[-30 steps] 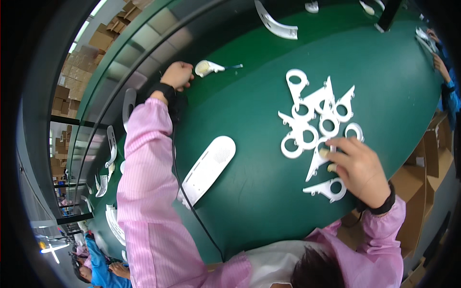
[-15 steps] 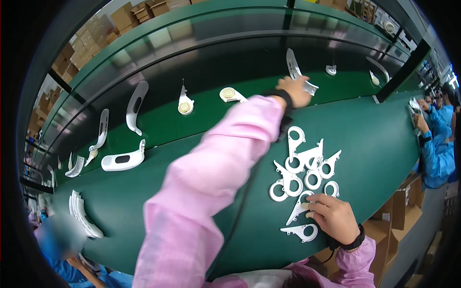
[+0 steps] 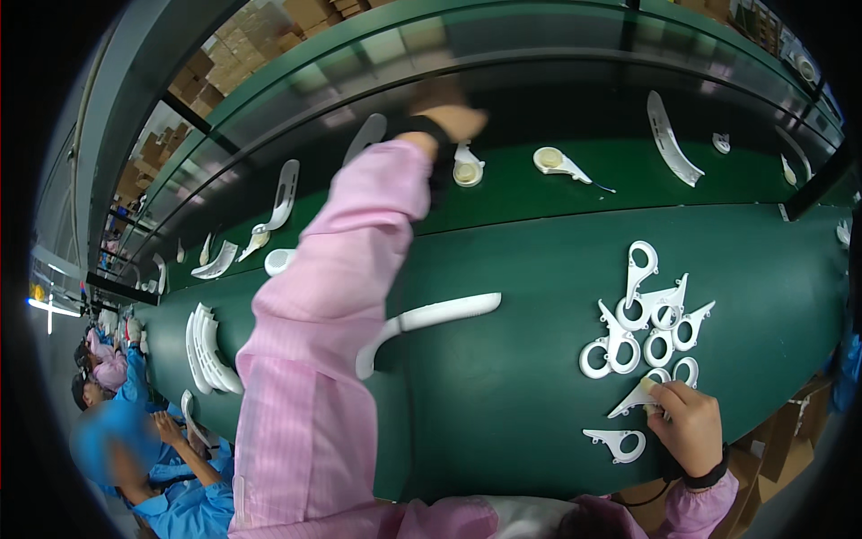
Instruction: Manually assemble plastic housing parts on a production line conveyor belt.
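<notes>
My left hand (image 3: 453, 117) is stretched far out over the green conveyor, smeared by motion, just above a white part with a round cream disc (image 3: 467, 172). Whether its fingers hold anything does not show. At the near right, my right hand (image 3: 690, 427) has its thumb and fingers, with pale finger covers, closed on a white ring-shaped part (image 3: 631, 399) lying on the table. Several more white ring parts with pointed arms (image 3: 620, 346) are heaped beyond it. Another ring part (image 3: 620, 444) lies nearer me. A white handle-like part (image 3: 453, 310) sticks out beyond my left sleeve.
Along the conveyor stand a long curved white shell (image 3: 672, 144), another disc part (image 3: 557, 163) and a slotted shell (image 3: 285, 193). Stacked curved shells (image 3: 208, 350) lie on the left of the table. A co-worker in blue (image 3: 180, 485) sits at the left; cardboard boxes (image 3: 777, 445) stand at the right.
My left hand has moved left from the long curved shell toward a disc part. The view has swung left, uncovering the handle-like part. My right hand stays at the same ring part.
</notes>
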The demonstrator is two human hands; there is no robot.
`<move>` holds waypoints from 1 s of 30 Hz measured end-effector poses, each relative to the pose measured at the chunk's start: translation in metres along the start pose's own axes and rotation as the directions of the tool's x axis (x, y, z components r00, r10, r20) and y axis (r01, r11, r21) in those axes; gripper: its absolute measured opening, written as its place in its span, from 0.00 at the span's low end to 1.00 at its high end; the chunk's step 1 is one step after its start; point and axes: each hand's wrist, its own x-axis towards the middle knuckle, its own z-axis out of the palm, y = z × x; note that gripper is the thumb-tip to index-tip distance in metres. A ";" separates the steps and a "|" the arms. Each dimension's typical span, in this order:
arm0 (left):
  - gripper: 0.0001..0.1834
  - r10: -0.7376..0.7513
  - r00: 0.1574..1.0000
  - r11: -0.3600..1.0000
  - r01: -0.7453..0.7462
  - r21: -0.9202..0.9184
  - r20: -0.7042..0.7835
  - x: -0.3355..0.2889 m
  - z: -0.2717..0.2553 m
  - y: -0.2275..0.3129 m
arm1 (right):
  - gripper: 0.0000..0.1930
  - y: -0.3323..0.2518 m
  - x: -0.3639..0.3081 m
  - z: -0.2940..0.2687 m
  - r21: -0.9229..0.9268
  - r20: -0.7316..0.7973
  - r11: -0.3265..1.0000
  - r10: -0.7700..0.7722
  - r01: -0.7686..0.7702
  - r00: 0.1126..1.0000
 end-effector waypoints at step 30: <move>0.29 0.528 0.834 0.821 -0.452 -0.350 0.161 -0.405 -0.102 0.010 | 0.08 -0.138 0.033 0.028 -0.047 -0.115 0.944 -0.330 0.327 0.937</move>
